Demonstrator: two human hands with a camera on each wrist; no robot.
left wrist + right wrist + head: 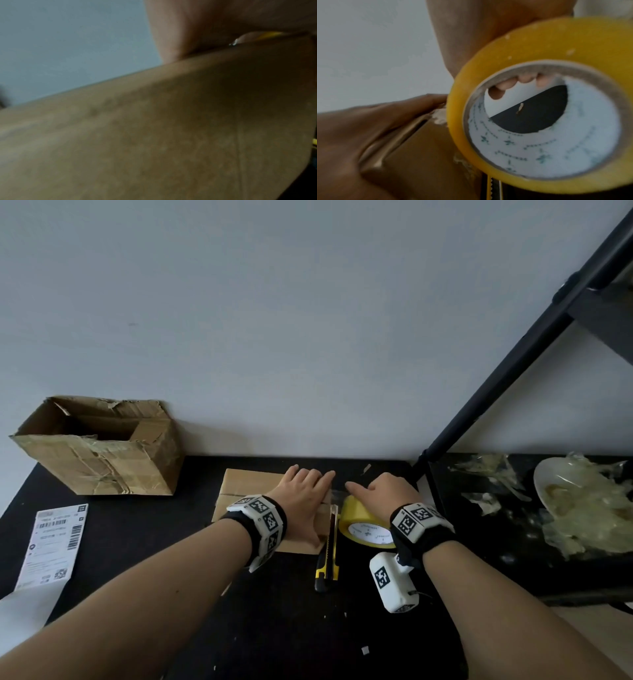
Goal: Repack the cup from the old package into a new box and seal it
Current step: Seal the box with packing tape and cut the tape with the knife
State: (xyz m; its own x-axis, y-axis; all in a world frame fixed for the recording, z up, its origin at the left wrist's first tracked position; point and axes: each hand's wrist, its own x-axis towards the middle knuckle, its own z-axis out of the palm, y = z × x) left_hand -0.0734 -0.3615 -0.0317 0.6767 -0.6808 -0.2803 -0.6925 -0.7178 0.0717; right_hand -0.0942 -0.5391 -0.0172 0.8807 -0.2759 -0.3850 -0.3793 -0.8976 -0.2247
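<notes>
The new brown box [246, 484] lies closed on the black table, a seam running across its top. My left hand [305, 491] presses flat on its right half, fingers straight; in the left wrist view the palm [205, 27] rests on the cardboard [154, 135]. Just right of the box, my right hand [383, 491] grips the yellow tape roll [366, 525]. The fingertips [510, 83] curl into the core of the roll [539, 47]. The old torn box [99, 446] stands open at the back left. No cup is in view.
A yellow-and-black utility knife [329, 553] lies between box and roll, along the box's right edge. A shipping label [54, 542] lies at the left. A black rack [513, 364] rises at the right, and its shelf holds a plate [544, 491] and crumpled tape scraps [582, 518].
</notes>
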